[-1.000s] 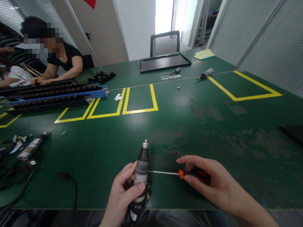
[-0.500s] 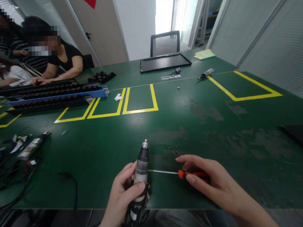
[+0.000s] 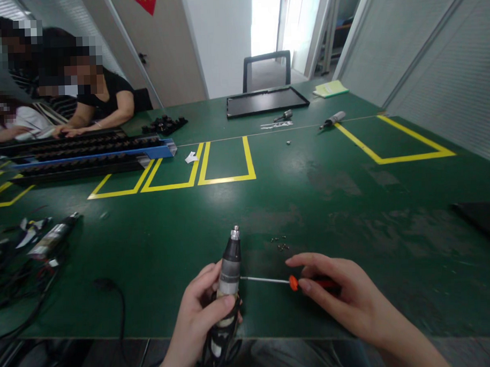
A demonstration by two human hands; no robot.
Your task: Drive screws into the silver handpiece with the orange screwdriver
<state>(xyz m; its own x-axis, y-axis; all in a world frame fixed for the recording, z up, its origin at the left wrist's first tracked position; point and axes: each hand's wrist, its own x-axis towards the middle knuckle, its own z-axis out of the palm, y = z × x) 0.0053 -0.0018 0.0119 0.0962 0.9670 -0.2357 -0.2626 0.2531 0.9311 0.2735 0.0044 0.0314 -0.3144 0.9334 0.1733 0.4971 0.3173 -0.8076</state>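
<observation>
My left hand (image 3: 207, 308) is closed round an electric screwdriver (image 3: 231, 267), a grey and black cylinder whose silver nose points away from me and holds no visible bit. In my right hand (image 3: 337, 287) is a screwdriver (image 3: 293, 282) with a red and black handle, gripped between thumb and fingers. Its thin shaft lies level, and the tip meets the right side of the electric screwdriver's body. Whether the tip sits in a screw there is too small to tell. Several small screws (image 3: 282, 247) lie on the table just beyond my right fingertips.
Other electric screwdrivers (image 3: 54, 236) with tangled cables lie at the left on the green table (image 3: 159, 250). Blue and black rails (image 3: 147, 151), yellow tape outlines (image 3: 226, 180) and a black tray (image 3: 266, 102) are farther back. Co-workers (image 3: 113, 97) sit at the far left.
My right fingers have shifted slightly and the red screwdriver handle has turned a little. Its tip stays against the electric screwdriver, which my left hand holds still.
</observation>
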